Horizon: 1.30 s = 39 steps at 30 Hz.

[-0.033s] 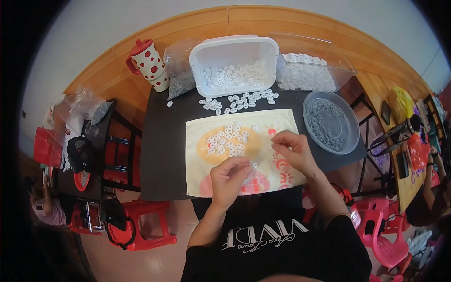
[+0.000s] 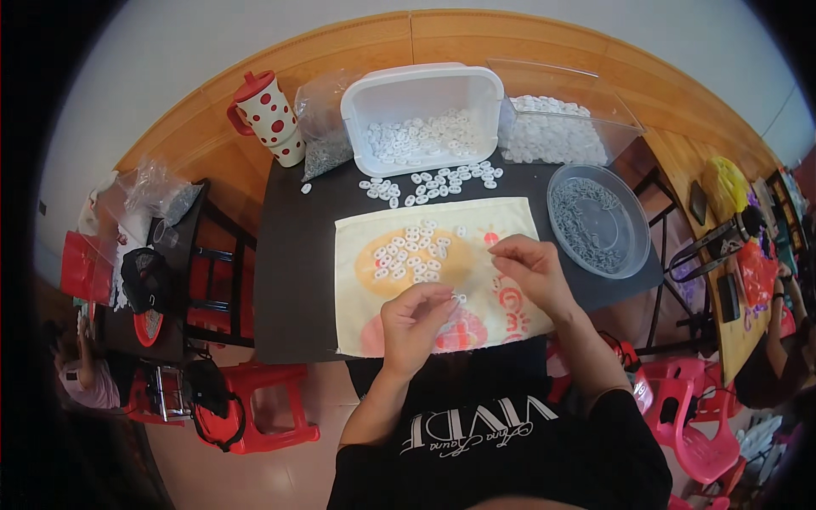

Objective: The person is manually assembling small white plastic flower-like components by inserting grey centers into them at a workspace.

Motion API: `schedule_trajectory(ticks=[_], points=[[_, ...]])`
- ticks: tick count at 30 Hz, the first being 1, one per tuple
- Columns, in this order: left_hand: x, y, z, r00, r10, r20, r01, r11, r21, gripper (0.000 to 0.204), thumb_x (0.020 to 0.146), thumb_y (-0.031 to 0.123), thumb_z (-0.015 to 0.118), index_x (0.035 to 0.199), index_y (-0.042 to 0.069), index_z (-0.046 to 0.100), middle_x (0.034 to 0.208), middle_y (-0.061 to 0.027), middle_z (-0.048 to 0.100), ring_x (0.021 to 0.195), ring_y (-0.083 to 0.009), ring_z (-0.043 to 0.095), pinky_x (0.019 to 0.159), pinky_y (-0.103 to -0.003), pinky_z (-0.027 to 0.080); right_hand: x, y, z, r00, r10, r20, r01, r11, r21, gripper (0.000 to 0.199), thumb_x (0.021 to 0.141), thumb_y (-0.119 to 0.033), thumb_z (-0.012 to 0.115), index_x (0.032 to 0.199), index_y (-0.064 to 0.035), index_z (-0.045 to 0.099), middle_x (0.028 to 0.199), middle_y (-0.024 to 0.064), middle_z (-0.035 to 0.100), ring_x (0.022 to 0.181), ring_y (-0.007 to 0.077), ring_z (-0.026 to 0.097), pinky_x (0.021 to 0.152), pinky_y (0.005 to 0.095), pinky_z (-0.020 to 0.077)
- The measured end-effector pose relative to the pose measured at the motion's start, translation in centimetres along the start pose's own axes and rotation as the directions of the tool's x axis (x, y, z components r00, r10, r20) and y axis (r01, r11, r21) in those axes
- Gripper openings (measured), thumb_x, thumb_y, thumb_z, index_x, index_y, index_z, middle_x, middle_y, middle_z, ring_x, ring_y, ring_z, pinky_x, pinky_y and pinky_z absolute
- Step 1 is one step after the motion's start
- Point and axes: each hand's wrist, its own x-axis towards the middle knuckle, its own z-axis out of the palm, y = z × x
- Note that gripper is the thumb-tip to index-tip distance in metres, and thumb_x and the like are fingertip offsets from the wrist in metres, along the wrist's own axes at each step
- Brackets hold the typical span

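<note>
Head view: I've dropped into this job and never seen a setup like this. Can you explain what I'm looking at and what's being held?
There's no robot here: these are a person's bare hands, seen by a wide fisheye camera on their head, looking down. Straight edges bend near the rim. Picture left is the person's left.

On a dark table lies a cream printed cloth with small white oval pieces scattered over it. Beyond it stand a white tub and a clear box, both with white pieces inside. To the right, a round clear tub contains grey bits.

Both hands are above the cloth. A white piece shows by the left hand's fingertips; whether it's gripped is unclear. The right hand's fingertips are bunched, contents too small to tell.
</note>
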Motion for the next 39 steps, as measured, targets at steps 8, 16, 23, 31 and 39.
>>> schedule_trajectory(ticks=[8, 16, 23, 31, 39], points=[[0.5, 0.5, 1.4, 0.998, -0.010, 0.055, 0.014, 0.998, -0.059, 0.026, 0.086, -0.008, 0.072, 0.111, -0.003, 0.070, 0.094, -0.0053, 0.071, 0.081, -0.0087, 0.065, 0.074, -0.021, 0.053, -1.2, -1.6, 1.5, 0.998, 0.008, 0.064, -0.029, 0.940, 0.339, 0.013, 0.093, 0.001, 0.066, 0.105, 0.0020, 0.071, 0.096, 0.0023, 0.069, 0.087, 0.0059, 0.061, 0.079, 0.0212, 0.0482], [0.5, 0.1, 1.3, 0.998, 0.026, 0.052, -0.022, 0.997, -0.070, 0.028, 0.086, -0.008, 0.072, 0.113, -0.002, 0.070, 0.094, -0.0044, 0.071, 0.081, -0.0082, 0.065, 0.072, -0.021, 0.054, 0.5, -0.6, 1.0, 0.841, -0.477, 0.256, 0.493, 0.481, -0.725, 0.017, 0.082, 0.004, 0.066, 0.097, -0.0014, 0.068, 0.086, 0.0093, 0.063, 0.081, 0.0261, 0.063, 0.071, 0.0360, 0.0501], [0.3, -0.2, 0.6, 0.999, -0.011, 0.040, 0.013, 0.999, -0.044, 0.024, 0.087, -0.008, 0.070, 0.111, -0.002, 0.070, 0.095, -0.0034, 0.069, 0.086, -0.0074, 0.062, 0.077, -0.022, 0.051, 1.1, 0.0, 1.0, 0.832, -0.327, 0.448, 0.550, 0.385, -0.741, 0.023, 0.076, 0.002, 0.065, 0.098, -0.0033, 0.068, 0.086, 0.0135, 0.061, 0.088, 0.0332, 0.061, 0.075, 0.0424, 0.0480], [0.3, -0.6, -0.8, 1.000, -0.001, -0.010, 0.001, 1.000, -0.002, 0.025, 0.087, -0.006, 0.071, 0.112, -0.002, 0.070, 0.094, -0.0028, 0.069, 0.084, -0.0073, 0.063, 0.075, -0.021, 0.051, 1.3, -0.8, 0.1, 0.901, -0.341, 0.267, 0.424, 0.574, -0.700, 0.015, 0.078, -0.003, 0.066, 0.093, -0.0024, 0.068, 0.087, 0.0163, 0.061, 0.086, 0.0366, 0.060, 0.075, 0.0450, 0.0488], [0.2, -0.7, -1.1, 1.000, -0.012, -0.010, 0.012, 1.000, -0.005, 0.026, 0.087, -0.006, 0.070, 0.113, -0.002, 0.070, 0.095, -0.0027, 0.069, 0.085, -0.0073, 0.063, 0.076, -0.021, 0.051, -0.1, -0.4, 3.3, 0.868, -0.410, 0.279, 0.465, 0.478, -0.745, 0.012, 0.078, -0.004, 0.072, 0.090, -0.0048, 0.069, 0.082, 0.0115, 0.057, 0.080, 0.0335, 0.058, 0.071, 0.0421, 0.0471]])
